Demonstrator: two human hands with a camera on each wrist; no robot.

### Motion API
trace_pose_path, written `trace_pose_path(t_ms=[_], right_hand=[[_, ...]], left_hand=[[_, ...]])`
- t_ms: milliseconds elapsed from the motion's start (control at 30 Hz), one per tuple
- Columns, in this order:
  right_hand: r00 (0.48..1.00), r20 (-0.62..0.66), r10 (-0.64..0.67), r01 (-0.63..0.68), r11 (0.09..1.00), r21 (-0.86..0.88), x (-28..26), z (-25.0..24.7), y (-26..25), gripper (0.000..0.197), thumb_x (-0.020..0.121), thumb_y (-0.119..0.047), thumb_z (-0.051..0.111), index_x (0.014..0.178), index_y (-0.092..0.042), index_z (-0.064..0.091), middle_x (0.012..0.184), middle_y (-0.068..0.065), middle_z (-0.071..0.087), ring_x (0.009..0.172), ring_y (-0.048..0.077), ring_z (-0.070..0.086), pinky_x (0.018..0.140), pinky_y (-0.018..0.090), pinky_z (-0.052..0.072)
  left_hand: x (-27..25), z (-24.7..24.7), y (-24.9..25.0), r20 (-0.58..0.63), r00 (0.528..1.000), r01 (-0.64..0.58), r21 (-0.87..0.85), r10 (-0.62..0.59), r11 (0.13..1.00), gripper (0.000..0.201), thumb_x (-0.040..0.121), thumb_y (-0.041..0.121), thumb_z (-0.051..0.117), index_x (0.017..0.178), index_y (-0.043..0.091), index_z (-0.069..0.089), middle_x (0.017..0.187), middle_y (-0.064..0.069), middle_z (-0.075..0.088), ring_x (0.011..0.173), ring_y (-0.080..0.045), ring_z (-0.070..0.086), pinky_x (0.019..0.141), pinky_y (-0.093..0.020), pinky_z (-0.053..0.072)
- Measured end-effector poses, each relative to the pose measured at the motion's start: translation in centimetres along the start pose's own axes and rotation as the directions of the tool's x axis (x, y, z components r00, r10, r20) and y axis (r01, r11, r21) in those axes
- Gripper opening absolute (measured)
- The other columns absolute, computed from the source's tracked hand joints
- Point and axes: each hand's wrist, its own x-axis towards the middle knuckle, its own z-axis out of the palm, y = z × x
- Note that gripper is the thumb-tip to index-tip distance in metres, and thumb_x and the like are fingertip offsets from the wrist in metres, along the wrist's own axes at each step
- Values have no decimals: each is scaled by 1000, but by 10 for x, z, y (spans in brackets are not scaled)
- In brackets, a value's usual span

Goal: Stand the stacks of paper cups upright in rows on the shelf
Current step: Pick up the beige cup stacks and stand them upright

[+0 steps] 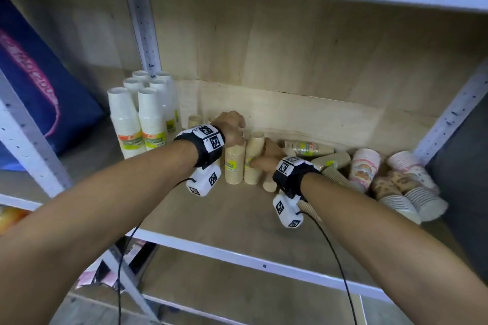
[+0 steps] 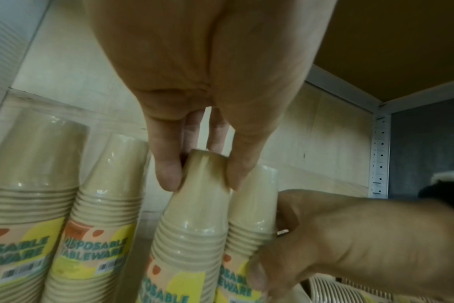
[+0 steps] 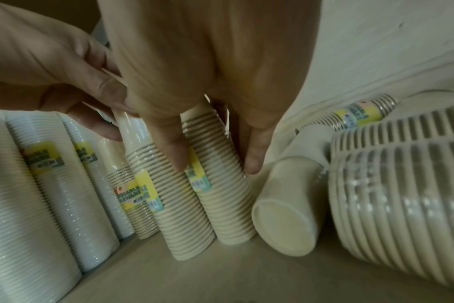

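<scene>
**Kraft cup stacks going upright mid-shelf**

Plywood-backed metal shelving fills the head view, with a pale wooden shelf board [image 1: 211,208] as the work surface. At left of the frame, six tall white paper-cup stacks in clear wrap [image 1: 137,119] already stand upright in rows. Just right of them, near the centre, wrapped tan kraft-paper cup stacks are being lined up: the left hand [image 1: 232,129] comes down from above and pinches the closed top end of one upright tan stack [image 2: 194,215] between thumb and fingertips [image 2: 169,174]. Touching it on the right stands a second tan stack [image 1: 253,161], which the right hand [image 1: 266,158] grips around the middle from the side, fingers curled over its yellow label. Further right, more tan stacks [image 1: 309,148] lie on their sides against the back, and at far right the pink and patterned cup stacks [image 1: 367,166] lie tipped over in a heap.

These stacks look light, and probably slippery under the film; being tall and narrow, they should topple easily. A hold around the mid-body seems steadier than the tip. Both forearms reach forward, wrists bent down, the right lower than the left.
</scene>
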Motion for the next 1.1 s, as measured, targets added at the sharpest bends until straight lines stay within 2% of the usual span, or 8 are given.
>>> trace_pose_path(t_ms=[67, 167, 267, 467, 567, 733, 933, 1100], right_hand=[[998, -56, -26, 29, 998, 52, -8, -9, -10, 47, 63, -39, 74, 104, -36, 51, 106, -12, 63, 105, 17, 62, 88, 39, 52], [987, -136, -83, 84, 996, -4, -11, -23, -25, 61, 73, -46, 75, 122, -18, 50, 110, 0, 61, 99, 22, 59, 88, 38, 52], [974, -178, -143, 112, 979, -173, -13, -35, -37, 65, 74, -58, 70, 122, -19, 52, 107, -1, 57, 98, 22, 58, 83, 34, 50], [965, -129, -230, 174, 922, -347, -13, -42, -46, 39, 82, -36, 66, 116, -17, 62, 117, 8, 63, 108, 27, 59, 80, 28, 46], [965, -107, -240, 193, 923, -333, -12, -42, -47, 40, 83, -30, 66, 120, -16, 62, 122, 8, 62, 111, 26, 58, 84, 28, 47], [966, -172, -193, 140, 949, -281, -11, -43, -47, 48, 78, -45, 68, 118, -20, 60, 107, 2, 60, 99, 22, 59, 81, 29, 49], [966, -118, -231, 185, 933, -310, -14, -43, -54, 35, 82, -30, 63, 114, -15, 66, 115, 8, 64, 106, 27, 61, 82, 28, 50], [959, -182, -216, 146, 932, -333, -15, -42, -55, 39, 82, -32, 65, 117, -15, 62, 114, 7, 62, 102, 27, 61, 81, 31, 52]], left_hand=[[2, -2, 0, 21, 1000, -23, 22, 22, 1000, 51, 80, 24, 77, 128, 18, 58, 131, -3, 52, 115, -23, 54, 84, -28, 44], [4, -8, 2, 69, 997, -47, 66, 43, 997, 43, 82, 20, 74, 123, 20, 63, 127, -2, 53, 112, -22, 55, 82, -29, 46], [8, -9, 1, 68, 997, -46, 65, 41, 997, 34, 81, 13, 73, 115, 17, 70, 120, -3, 62, 107, -21, 60, 85, -29, 51], [14, -5, 0, 8, 1000, -13, 69, 12, 998, 31, 83, 18, 74, 113, 11, 71, 116, -7, 66, 93, -20, 57, 76, -26, 46], [15, -5, -3, 6, 1000, -6, 55, 5, 998, 36, 83, 20, 74, 117, 12, 68, 118, -6, 64, 96, -20, 57, 77, -27, 45], [19, -5, -9, 42, 999, -30, 73, 27, 997, 40, 81, 23, 73, 121, 19, 65, 127, -3, 57, 110, -21, 56, 80, -27, 43], [20, -3, -12, 15, 999, -35, 65, 34, 997, 34, 81, 22, 73, 115, 16, 69, 121, -4, 62, 99, -19, 56, 77, -27, 45], [18, -5, -12, 46, 997, -58, 91, 54, 994, 49, 79, 28, 73, 126, 23, 61, 129, -2, 56, 114, -22, 56, 86, -31, 48]])
